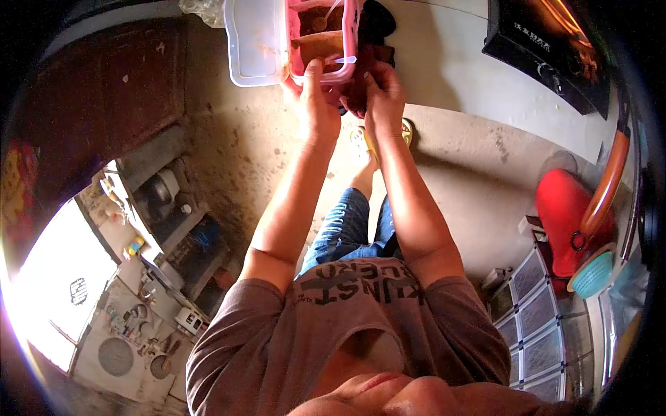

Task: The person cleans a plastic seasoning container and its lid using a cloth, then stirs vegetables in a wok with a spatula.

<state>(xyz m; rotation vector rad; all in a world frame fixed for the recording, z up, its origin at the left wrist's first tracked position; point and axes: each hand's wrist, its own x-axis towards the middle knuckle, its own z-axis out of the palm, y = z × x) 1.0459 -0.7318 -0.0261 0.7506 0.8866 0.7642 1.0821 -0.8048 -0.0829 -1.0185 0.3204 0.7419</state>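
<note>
A pink seasoning box (323, 78) with compartments of brown and reddish powder is at the top middle, its clear lid (255, 41) swung out to the left. A small translucent spoon (340, 61) lies in the nearer compartment, and another spoon handle shows in the farther one. My left hand (316, 104) grips the box's near left corner, thumb over the rim. Beside the box's near right side, my right hand (383, 93) is closed on a dark red cloth (357, 93). Its fingertips are partly hidden by the cloth.
A pale countertop (444, 62) carries a black appliance (544, 55) with a knob at the upper right. A dark object (377, 21) sits behind the box. Right of me are a red object (565, 215), a turquoise bowl (593, 274) and stacked drawers (534, 305); shelves (173, 208) stand left.
</note>
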